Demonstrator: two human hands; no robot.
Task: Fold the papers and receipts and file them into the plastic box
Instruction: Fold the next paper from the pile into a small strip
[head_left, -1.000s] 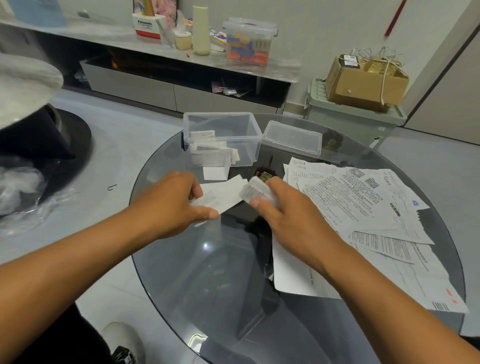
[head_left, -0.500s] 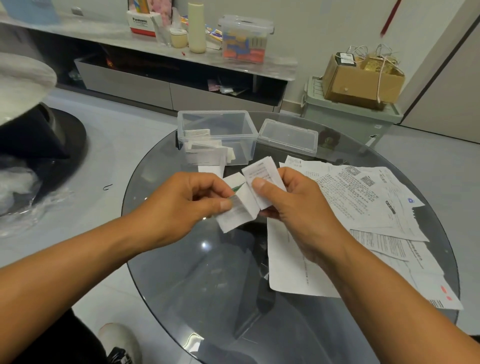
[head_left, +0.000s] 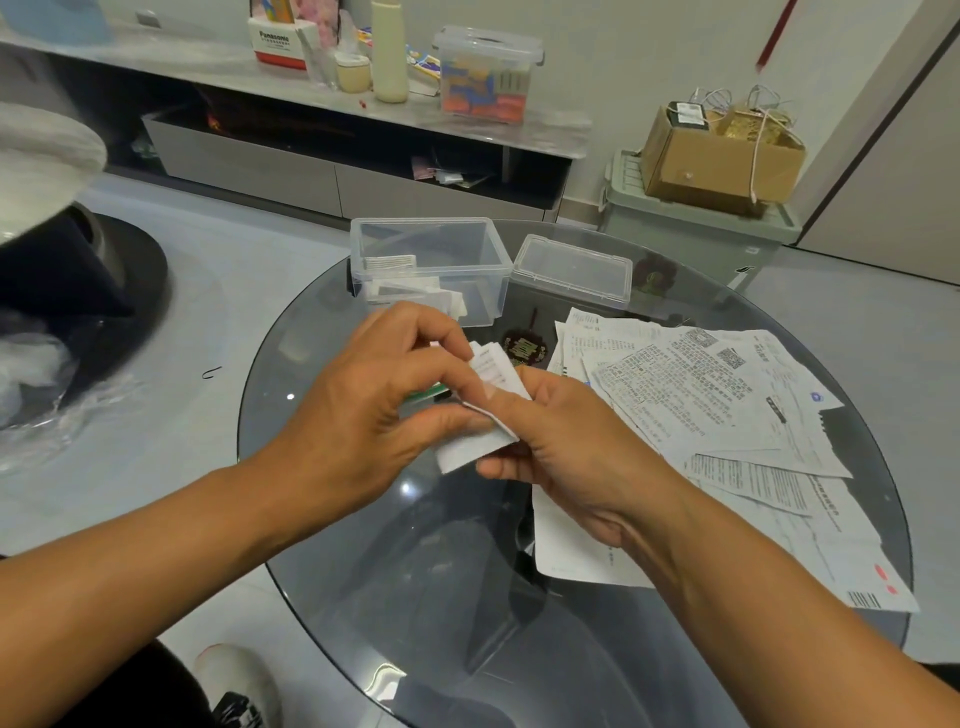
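Both hands meet above the round glass table (head_left: 322, 519), holding one small white receipt (head_left: 475, 447) between them. The left hand (head_left: 363, 415) has its fingers curled over the receipt's upper edge, with the thumb pressed along its lower fold. The right hand (head_left: 566, 457) pinches the same receipt from the other side, thumb on top of the printed face. The receipt is partly folded and is held off the glass, near the middle of the table. At the far side of the table stands the clear box (head_left: 431, 270), open, with several folded slips already inside it along its left wall. Its lid (head_left: 571, 270) lies just right of the box. On the right half of the table a loose pile of papers (head_left: 727, 415) is spread flat, overlapping.
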